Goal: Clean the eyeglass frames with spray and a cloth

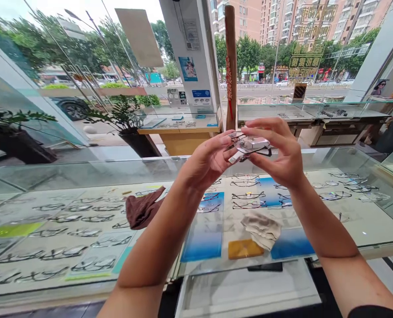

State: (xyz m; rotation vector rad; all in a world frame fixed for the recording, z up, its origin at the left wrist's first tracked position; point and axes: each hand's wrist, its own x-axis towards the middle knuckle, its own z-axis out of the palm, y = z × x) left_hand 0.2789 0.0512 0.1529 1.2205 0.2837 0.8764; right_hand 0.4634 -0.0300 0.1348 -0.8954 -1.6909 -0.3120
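A pair of eyeglasses [253, 145] with thin dark frame parts is held up above the glass counter, partly hidden by fingers. My left hand [209, 157] is closed on its left side, thumb on top and fingers beneath. From the right, the fingers and thumb of my right hand [277, 152] close around the other side. Glare blurs the lenses, and I cannot tell whether the temples are folded. Below the hands lie a crumpled beige cloth [264, 229] and a mustard-yellow cloth [245, 249]. Beside my left forearm is a crumpled brown cloth [143, 207].
Under the glass top of the display counter [216, 267], rows of eyeglasses [65, 217] and blue sheets [203, 243] are laid out. Beyond it stand a smaller display case [179, 131], a wooden post [230, 66], a potted plant [126, 128] and large windows facing a street.
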